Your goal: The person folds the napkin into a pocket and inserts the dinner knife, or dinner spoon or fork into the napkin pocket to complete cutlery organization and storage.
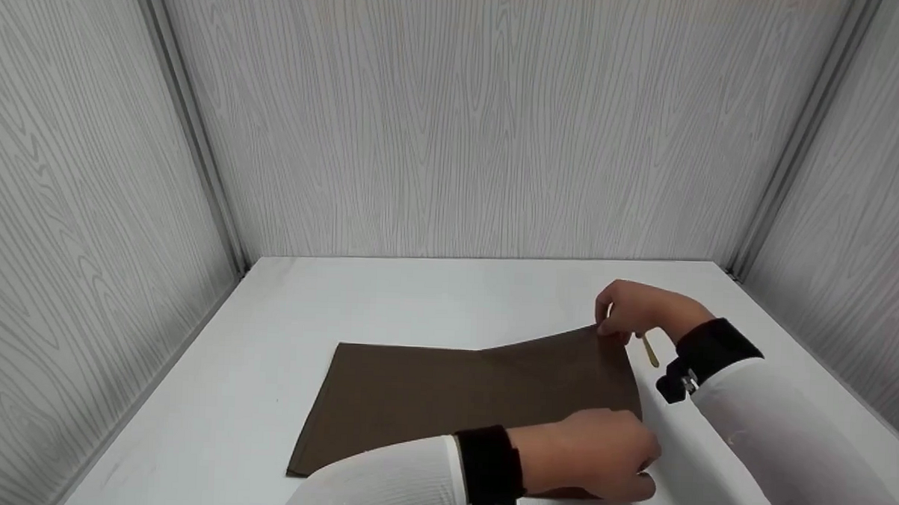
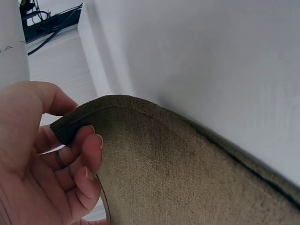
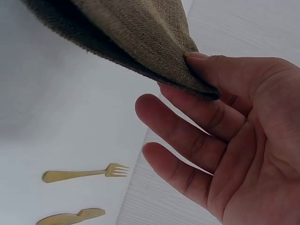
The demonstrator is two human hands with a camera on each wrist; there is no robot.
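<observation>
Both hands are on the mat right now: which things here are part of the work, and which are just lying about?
In hand:
- brown woven fabric mat, corners pinched by left hand and right hand

Lying about:
- gold-coloured fork
- gold-coloured knife
- white table

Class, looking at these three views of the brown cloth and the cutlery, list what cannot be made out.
- Head view: fork hidden behind right hand; only a gold tip shows.
- Right wrist view: knife cut off by bottom edge.
- Head view: near corner of cloth hidden under left hand.

Three views of one brown mat

The head view looks down across the table [image 1: 433,297]; each wrist view sits close at a mat [image 1: 459,395] corner, all sharing it.
</observation>
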